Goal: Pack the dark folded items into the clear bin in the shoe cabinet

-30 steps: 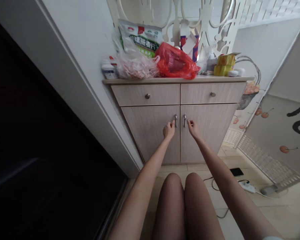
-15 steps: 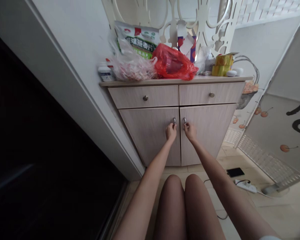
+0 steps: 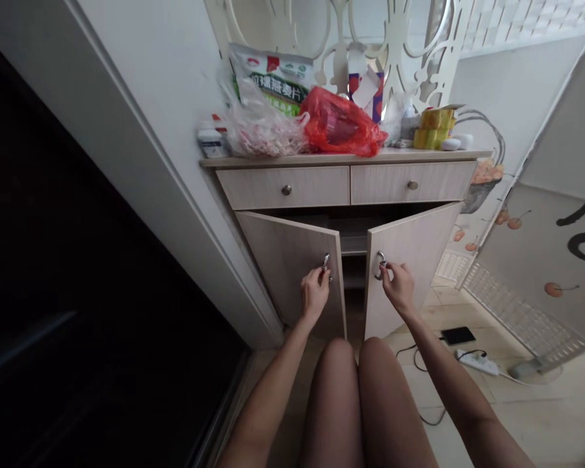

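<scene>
My left hand [image 3: 315, 291] is closed on the metal handle [image 3: 326, 260] of the left cabinet door [image 3: 283, 260]. On the other side, my right hand [image 3: 398, 285] pinches the curved metal handle [image 3: 381, 256] of the right cabinet door [image 3: 416, 250]. Both doors stand partly swung out toward my knees. Between them a gap shows a dark inside with a shelf [image 3: 353, 245]; most of the interior is hidden by the doors. Two closed drawers, a left one [image 3: 253, 185] and a right one [image 3: 439, 182], sit above the doors.
On the cabinet top [image 3: 394, 156] lie a red plastic bag [image 3: 341, 123], a clear bag [image 3: 268, 130], a white bottle [image 3: 210, 142] and yellow packages [image 3: 431, 130]. A power strip [image 3: 478, 363] and a black tablet-like device [image 3: 458, 335] with cables rest on the floor at right.
Both cabinet doors have swung from closed to partly open. My hands, holding the handles, have come toward me and moved apart, and the shelved interior now shows.
</scene>
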{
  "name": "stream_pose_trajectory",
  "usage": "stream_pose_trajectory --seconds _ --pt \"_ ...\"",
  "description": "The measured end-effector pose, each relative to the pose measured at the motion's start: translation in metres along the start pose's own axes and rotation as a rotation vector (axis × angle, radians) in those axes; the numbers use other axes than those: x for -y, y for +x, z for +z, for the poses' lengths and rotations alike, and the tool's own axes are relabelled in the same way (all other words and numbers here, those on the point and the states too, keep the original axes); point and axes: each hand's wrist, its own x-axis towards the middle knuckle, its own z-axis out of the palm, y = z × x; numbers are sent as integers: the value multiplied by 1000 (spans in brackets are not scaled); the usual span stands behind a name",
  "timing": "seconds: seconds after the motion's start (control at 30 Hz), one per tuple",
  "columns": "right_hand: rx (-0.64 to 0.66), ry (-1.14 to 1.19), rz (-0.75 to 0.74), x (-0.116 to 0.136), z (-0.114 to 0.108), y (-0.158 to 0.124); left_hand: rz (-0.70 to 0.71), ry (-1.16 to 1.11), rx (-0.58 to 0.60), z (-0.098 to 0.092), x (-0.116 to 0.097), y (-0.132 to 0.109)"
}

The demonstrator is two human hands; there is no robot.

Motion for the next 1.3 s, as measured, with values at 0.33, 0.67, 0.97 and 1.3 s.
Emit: stream_pose_trajectory --seconds 0.33,0.67,0.97,1.3 --pt "-116 -15 55 -33 -86 -61 161 86 -278 -75 20 -53" --pt "-244 -189 186 -63 -147 -92 -12 273 -442 -151 59 -87" --pt "-313 -373 323 -128 -202 -112 -231 387 -525 -211 95 -95" --pt "-305 -292 547 -161 -247 -104 -762 149 -717 -249 90 -74"
